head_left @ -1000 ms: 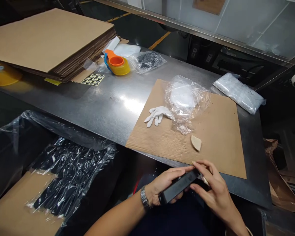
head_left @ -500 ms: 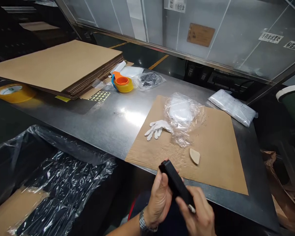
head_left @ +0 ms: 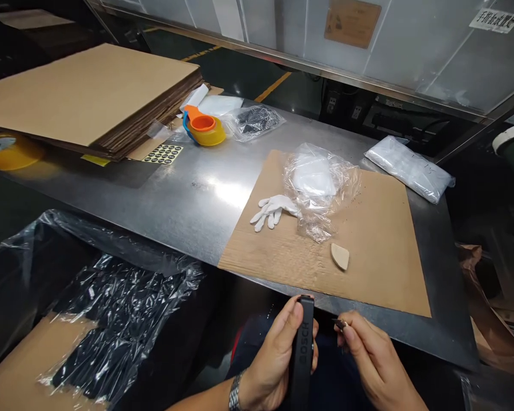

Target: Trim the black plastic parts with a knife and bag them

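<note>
A black bar-shaped part with "BOSCH" lettering stands nearly upright in my left hand, thumb near its top end. My right hand, apart from it on the right, pinches a small dark object between thumb and fingertips; its details are too small to tell. Beyond my hands, on a cardboard sheet, lie a tan wedge-shaped block, a white glove and crumpled clear plastic with white material inside.
Stacked cardboard, yellow tape rolls, one in an orange holder, black round stickers and bagged items rest on the metal table. A plastic-lined bin stands at the lower left.
My right hand has moved off the black part to the right, now with a small dark object in its fingertips. The black part has turned more upright. The view has shifted slightly.
</note>
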A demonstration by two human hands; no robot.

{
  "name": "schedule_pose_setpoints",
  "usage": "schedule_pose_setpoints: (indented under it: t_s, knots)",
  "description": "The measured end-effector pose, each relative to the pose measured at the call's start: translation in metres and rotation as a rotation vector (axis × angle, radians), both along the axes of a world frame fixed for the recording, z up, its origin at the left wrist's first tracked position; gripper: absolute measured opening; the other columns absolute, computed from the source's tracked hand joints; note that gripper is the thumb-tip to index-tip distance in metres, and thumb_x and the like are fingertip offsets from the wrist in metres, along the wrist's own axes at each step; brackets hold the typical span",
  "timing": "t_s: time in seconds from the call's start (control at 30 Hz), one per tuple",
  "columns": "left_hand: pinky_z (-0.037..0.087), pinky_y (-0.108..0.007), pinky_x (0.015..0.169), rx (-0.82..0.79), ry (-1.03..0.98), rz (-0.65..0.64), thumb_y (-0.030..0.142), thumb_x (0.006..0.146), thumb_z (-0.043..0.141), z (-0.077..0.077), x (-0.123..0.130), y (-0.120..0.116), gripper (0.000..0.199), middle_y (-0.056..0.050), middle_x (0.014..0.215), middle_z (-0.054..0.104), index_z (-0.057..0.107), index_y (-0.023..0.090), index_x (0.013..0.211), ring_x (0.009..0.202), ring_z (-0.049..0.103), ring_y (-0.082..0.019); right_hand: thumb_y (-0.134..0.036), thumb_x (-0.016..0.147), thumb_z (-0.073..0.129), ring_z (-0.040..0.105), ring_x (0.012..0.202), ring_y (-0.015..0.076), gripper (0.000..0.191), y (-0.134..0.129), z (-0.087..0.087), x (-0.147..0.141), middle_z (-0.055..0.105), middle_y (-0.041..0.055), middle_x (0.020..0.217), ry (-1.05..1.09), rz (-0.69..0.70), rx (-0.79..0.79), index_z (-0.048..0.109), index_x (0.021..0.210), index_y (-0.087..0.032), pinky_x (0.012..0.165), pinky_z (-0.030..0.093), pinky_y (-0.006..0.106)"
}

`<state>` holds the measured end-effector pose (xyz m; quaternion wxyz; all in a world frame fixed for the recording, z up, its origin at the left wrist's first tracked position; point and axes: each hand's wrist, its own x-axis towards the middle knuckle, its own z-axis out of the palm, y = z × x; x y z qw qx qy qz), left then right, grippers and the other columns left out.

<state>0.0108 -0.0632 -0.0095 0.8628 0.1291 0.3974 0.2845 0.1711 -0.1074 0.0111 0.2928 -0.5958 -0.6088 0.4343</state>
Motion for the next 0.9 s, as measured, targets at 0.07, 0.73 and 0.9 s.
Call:
schedule_pose_setpoints:
  t_s: [0.07, 0.73, 0.9]
  knots:
    - [0.035, -0.018, 0.041, -0.032, 0.016, -0.028, 0.057, 0.08, 0.049, 0.001, -0.003, -0.004, 0.042, 0.004, 0.07, 0.049, 0.044, 0.021, 0.102, 0.044, 0.047, -0.006, -0.028, 0.096, 0.031, 0.051, 0.064, 0.01, 0.024, -0.001, -0.001, -0.002, 0.052, -0.0017, 0.071, -0.071, 0.012, -0.007, 0.048, 0.08, -0.022, 0.06, 0.038, 0.02]
    - [0.039, -0.018, 0.042, -0.097, 0.005, -0.096, 0.058, 0.075, 0.057, 0.004, -0.002, -0.006, 0.048, 0.007, 0.057, 0.044, 0.046, 0.022, 0.106, 0.043, 0.044, -0.006, -0.032, 0.096, 0.031, 0.043, 0.041, 0.0075, 0.038, -0.001, -0.002, -0.015, 0.047, -0.0051, 0.05, -0.534, -0.003, 0.182, 0.039, 0.061, -0.02, 0.045, 0.025, 0.021]
    - [0.039, -0.018, 0.042, -0.095, 0.017, -0.089, 0.057, 0.076, 0.057, 0.003, -0.002, -0.006, 0.047, 0.006, 0.057, 0.045, 0.046, 0.023, 0.106, 0.043, 0.044, -0.006, -0.033, 0.097, 0.03, 0.045, 0.04, 0.0078, 0.04, 0.0, -0.001, -0.014, 0.05, -0.0039, 0.05, -0.562, 0.013, 0.174, 0.04, 0.06, -0.02, 0.045, 0.025, 0.021]
